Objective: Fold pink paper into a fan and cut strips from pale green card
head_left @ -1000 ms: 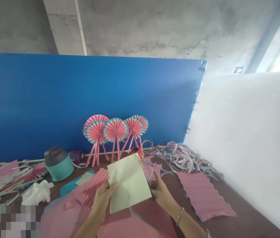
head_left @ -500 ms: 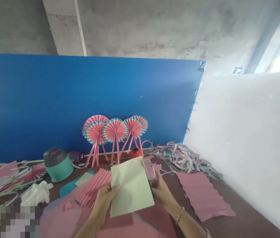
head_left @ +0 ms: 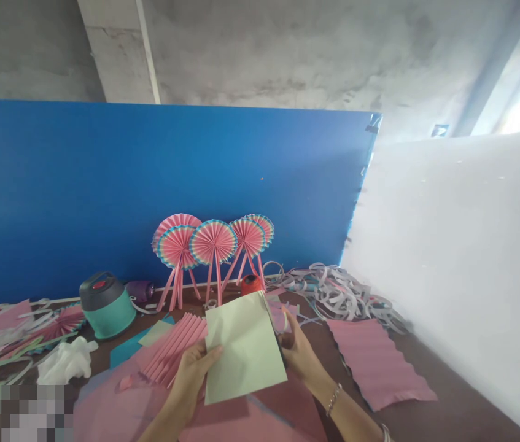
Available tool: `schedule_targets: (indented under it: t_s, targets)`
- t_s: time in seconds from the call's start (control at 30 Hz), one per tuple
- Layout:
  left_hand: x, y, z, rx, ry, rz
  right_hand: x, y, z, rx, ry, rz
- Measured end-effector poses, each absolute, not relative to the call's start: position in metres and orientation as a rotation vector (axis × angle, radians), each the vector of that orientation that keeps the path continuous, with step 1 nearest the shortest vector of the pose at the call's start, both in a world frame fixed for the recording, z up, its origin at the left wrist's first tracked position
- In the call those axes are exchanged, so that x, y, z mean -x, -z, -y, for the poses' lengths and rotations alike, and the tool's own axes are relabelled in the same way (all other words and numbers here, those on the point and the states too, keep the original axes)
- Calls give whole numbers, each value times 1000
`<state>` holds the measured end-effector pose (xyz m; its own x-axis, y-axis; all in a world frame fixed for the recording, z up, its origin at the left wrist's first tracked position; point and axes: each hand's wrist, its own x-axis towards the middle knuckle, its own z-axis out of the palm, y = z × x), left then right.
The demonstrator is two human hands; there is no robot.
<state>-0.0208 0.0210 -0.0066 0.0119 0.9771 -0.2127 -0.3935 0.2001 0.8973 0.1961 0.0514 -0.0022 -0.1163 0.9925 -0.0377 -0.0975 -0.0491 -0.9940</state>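
A pale green sheet of paper (head_left: 244, 350) is held up, slightly tilted, over the pink paper on the table. My left hand (head_left: 193, 368) pinches its left edge, thumb on the front and fingers behind. At the right edge, my right hand (head_left: 299, 353) is closed around what look like scissors (head_left: 286, 321), with a pale loop at the thumb and a dark part along the paper's edge. Most of that tool is hidden by the hand and sheet. Pleated pink paper (head_left: 174, 347) lies just behind my left hand.
Several pink pleated paper fans (head_left: 214, 242) stand on legs against the blue panel (head_left: 103, 184). A heap of paper strips (head_left: 333, 291) lies at the back right, near a creased pink sheet (head_left: 382, 362). At left are a teal-and-grey container (head_left: 107, 310) and white crumpled plastic (head_left: 69, 361).
The view has shifted very slightly. Both hands and the pale green paper hold practically the same position.
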Motion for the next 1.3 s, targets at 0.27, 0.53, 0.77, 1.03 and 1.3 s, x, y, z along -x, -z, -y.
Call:
schedule_targets:
  t_s: [0.27, 0.53, 0.77, 1.03, 1.3]
  targets:
    - [17, -8, -15, -747, -1216, -1017, -195, -3, -49, 1079, -1392, 1204]
    - [16, -8, -16, -748, -1227, -1033, -196, -3, -50, 1075, -1356, 1202]
    - [16, -7, -15, -787, -1204, -1006, -195, -4, -49, 1112, -1368, 1197]
    - [17, -5, -18, -828, -1231, -1082, -201, 6, -56, 1153, -1264, 1283]
    - [13, -12, -14, -810, -1219, -1085, -201, 7, -56, 1101, -1308, 1235]
